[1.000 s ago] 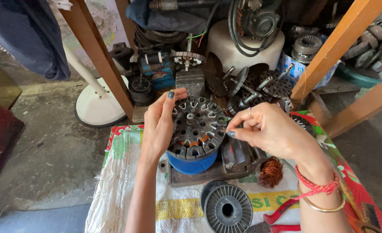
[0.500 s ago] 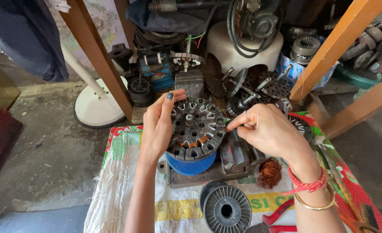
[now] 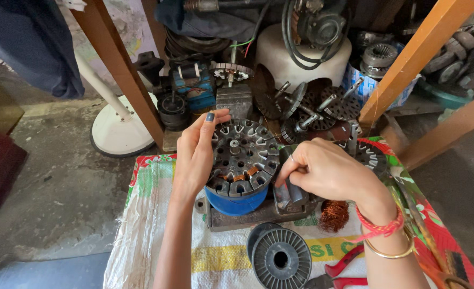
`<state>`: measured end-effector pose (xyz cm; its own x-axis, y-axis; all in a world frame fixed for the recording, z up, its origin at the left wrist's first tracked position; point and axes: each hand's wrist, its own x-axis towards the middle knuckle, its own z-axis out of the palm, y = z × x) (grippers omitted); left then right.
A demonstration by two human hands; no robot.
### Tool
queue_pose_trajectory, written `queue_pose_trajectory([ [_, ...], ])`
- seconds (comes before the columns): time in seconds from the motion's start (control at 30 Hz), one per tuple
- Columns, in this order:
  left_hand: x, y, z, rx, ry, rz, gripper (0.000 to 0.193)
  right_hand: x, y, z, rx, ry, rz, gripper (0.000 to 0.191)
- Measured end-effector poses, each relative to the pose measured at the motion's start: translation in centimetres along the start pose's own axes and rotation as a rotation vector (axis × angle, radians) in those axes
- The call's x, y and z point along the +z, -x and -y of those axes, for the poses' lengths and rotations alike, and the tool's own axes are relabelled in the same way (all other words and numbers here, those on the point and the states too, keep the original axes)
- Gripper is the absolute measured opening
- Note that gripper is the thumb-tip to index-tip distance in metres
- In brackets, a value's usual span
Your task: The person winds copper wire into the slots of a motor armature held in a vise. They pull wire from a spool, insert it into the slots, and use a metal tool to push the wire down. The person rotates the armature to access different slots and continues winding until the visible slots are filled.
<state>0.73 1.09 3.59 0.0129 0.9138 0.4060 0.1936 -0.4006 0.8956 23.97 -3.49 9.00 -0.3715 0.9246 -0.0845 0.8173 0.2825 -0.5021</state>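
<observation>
A round slotted metal stator core (image 3: pixel 242 155) sits on a blue cylinder (image 3: pixel 236 201) on a dark metal base (image 3: pixel 253 215). My left hand (image 3: pixel 196 152) curls around the core's left rim, fingertips on its top edge. At the core's right edge, my right hand (image 3: pixel 330 171) has its fingers pinched together low; what they hold is too small to see. A few copper-coloured turns show in the core's front slots. Red thread and thin bangles circle my right wrist.
A grey plastic spool (image 3: pixel 281 260) lies in front, with red-handled pliers (image 3: pixel 339 273) and a tangle of copper wire (image 3: pixel 333 215) beside it, all on a woven sack (image 3: pixel 151 241). Wooden legs (image 3: pixel 120 69) and old motor parts (image 3: pixel 312 101) crowd the back; a white fan base (image 3: pixel 120 128) stands left.
My right hand has dropped from the core's upper right edge to its lower right side. The left hand keeps its hold on the core.
</observation>
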Motion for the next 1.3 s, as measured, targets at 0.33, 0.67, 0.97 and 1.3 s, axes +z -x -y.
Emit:
queue_pose_trajectory([
  [0.33, 0.0, -0.1, 0.5, 0.004, 0.036, 0.0, 0.047, -0.8, 0.3, 0.0, -0.028, -0.021, 0.034, 0.027],
  [0.67, 0.0, 0.0, -0.2, 0.01, -0.015, -0.012, 0.044, -1.0, 0.6, -2.0, -0.03, -0.263, 0.077, 0.015],
  [0.97, -0.2, 0.2, -0.2, 0.089, -0.074, -0.005, 0.036, -0.8, 0.7, -3.0, -0.126, -0.125, 0.142, 0.023],
  [1.3, -0.3, 0.2, 0.0, 0.079, -0.064, 0.024, 0.046, -0.1, -0.3, 1.4, 0.223, -0.089, -0.057, 0.035],
])
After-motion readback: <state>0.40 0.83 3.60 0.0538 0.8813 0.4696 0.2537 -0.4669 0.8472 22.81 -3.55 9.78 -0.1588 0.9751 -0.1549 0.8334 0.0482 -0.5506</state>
